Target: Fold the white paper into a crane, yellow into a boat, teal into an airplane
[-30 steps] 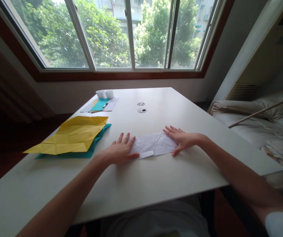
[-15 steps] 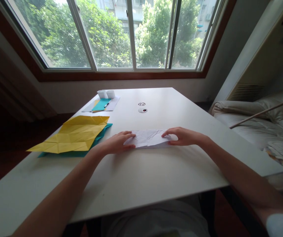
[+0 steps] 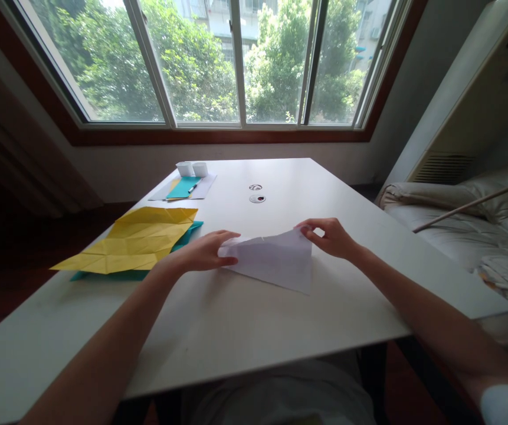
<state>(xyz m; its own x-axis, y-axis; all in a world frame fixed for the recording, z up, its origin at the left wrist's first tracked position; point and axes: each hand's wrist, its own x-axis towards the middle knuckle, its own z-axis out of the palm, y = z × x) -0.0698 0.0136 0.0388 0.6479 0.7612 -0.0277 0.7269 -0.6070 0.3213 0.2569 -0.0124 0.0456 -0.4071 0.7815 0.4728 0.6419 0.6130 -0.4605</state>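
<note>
A sheet of folded white paper (image 3: pixel 271 260) stands tilted above the table in front of me, its smooth side facing me and its lower right corner pointing my way. My left hand (image 3: pixel 207 251) grips the paper's left end, thumb on the near side and fingers behind. At the upper right corner, my right hand (image 3: pixel 324 235) pinches the paper between thumb and fingers and holds that corner raised. The far side of the paper is hidden from me.
Left of my hands, creased yellow paper (image 3: pixel 134 239) lies over teal paper (image 3: pixel 187 235). Farther back are small teal sheets (image 3: pixel 182 188), a pen (image 3: pixel 194 186) and two white containers (image 3: pixel 199 169). Two round discs (image 3: pixel 257 199) sit mid-table. A sofa (image 3: pixel 448 218) stands at right.
The white paper has gone from lying nearly flat to being tipped up, its right end lifted. My right hand has risen slightly and pinches the corner; my left hand stays at the left end.
</note>
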